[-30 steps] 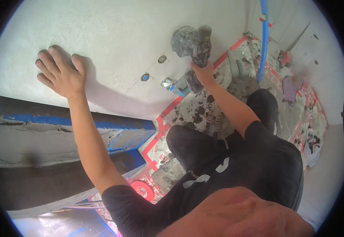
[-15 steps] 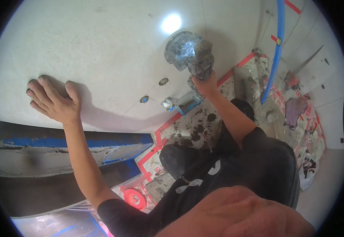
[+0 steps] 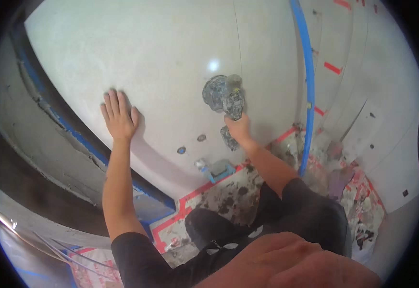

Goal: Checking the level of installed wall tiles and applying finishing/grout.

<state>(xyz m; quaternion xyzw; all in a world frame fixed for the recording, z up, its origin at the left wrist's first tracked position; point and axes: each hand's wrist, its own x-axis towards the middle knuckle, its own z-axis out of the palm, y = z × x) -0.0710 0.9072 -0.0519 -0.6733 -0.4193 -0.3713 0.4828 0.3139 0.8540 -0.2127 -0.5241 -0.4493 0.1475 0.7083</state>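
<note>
Right fingers point(image 3: 231, 123) wrap the grimy power tool point(image 3: 233, 102); left fingers point(image 3: 115, 103) spread on pale wall point(image 3: 171, 62), left of tool. Blue tray-like thing point(image 3: 222, 173) below tool, contents unclear.

1. We see the power tool point(image 3: 233, 102) in dark grey, with paler grey speckles.
2. To us, the wall panel point(image 3: 171, 57) is pale greyish white.
3. We find the level point(image 3: 309, 81) blue, the tape strips point(image 3: 333, 67) red.
4. We notice the shirt point(image 3: 310, 211) is black.

Black short-sleeved shirt point(image 3: 310, 216), white print point(image 3: 256, 232)
</note>
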